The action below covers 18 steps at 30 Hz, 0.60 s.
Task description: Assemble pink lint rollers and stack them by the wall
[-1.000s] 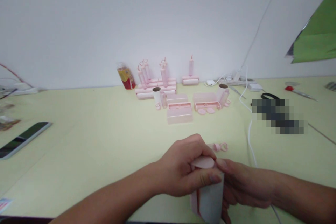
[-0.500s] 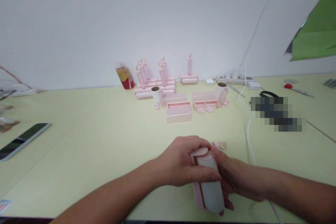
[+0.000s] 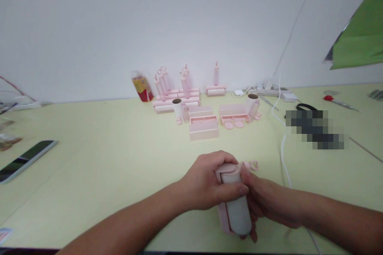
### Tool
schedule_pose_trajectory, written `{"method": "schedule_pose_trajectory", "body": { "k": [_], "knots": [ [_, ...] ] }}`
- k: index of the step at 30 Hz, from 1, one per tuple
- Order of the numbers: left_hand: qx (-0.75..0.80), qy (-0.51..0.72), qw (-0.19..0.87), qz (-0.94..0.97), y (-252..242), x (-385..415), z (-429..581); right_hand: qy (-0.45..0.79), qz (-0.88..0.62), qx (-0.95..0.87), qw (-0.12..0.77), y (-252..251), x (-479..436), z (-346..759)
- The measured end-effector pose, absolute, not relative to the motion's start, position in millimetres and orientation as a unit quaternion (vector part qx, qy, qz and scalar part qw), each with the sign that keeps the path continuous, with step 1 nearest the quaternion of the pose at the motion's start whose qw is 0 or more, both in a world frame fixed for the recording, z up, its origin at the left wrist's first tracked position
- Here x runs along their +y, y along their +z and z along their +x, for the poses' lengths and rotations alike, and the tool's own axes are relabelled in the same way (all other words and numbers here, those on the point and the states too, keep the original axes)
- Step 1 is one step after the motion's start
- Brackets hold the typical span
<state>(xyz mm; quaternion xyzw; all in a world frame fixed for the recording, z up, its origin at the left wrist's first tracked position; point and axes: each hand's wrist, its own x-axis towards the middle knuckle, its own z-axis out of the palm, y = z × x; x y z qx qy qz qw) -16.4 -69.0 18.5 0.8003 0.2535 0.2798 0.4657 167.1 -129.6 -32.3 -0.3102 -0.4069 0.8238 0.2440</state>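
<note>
A lint roller [image 3: 237, 211], with a white roll in a pink housing, is held tilted close to the table's front edge. My left hand [image 3: 211, 183] wraps over its upper end, thumb lying across the white roll. From the right, my right hand [image 3: 259, 199] grips the same roller along its side and underneath; part of its fingers is hidden behind it. Just beyond the hands lies a pink handle piece [image 3: 253, 165] with a loop, partly covered by my right hand.
Finished pink lint rollers [image 3: 185, 87] stand by the wall. Before them are open pink cases [image 3: 204, 129], white rolls [image 3: 177, 107] and round caps [image 3: 233, 125]. A white cable [image 3: 284, 155] crosses the right side, near a red-handled screwdriver [image 3: 338, 101]. A phone [image 3: 26, 159] lies at left.
Both hands have shifted the lint roller slightly up and left. Its pink end cap now sits flatter against the end, where it stood tilted before.
</note>
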Motion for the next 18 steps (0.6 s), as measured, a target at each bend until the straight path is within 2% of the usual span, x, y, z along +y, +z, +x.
{"method": "schedule_pose_trajectory", "body": {
  "k": [2, 4, 8, 13, 16, 18],
  "knots": [
    [0.295, 0.298, 0.486, 0.767, 15.3, -65.5, -18.7, 0.794, -0.332, -0.426, 0.280, -30.7, -126.8, 168.8],
    [0.309, 0.313, 0.554, 0.707, 11.6, -61.3, -21.8, 0.767, -0.347, -0.435, 0.320, -25.8, -123.2, 171.6],
    [0.234, 0.330, 0.707, 0.580, 5.8, -54.9, -25.8, 0.783, -0.333, -0.373, 0.370, -12.0, -118.8, 177.5],
    [0.168, 0.335, 0.751, 0.543, 3.4, -57.2, -18.8, 0.831, -0.327, -0.300, 0.334, -12.4, -120.8, 174.9],
    [0.157, 0.337, 0.777, 0.509, 5.0, -58.8, -14.9, 0.794, -0.327, -0.375, 0.349, -16.2, -120.4, 173.7],
    [0.163, 0.359, 0.778, 0.488, 8.3, -56.1, -16.7, 0.723, -0.347, -0.473, 0.365, -15.2, -117.3, 179.4]
  ]
}}
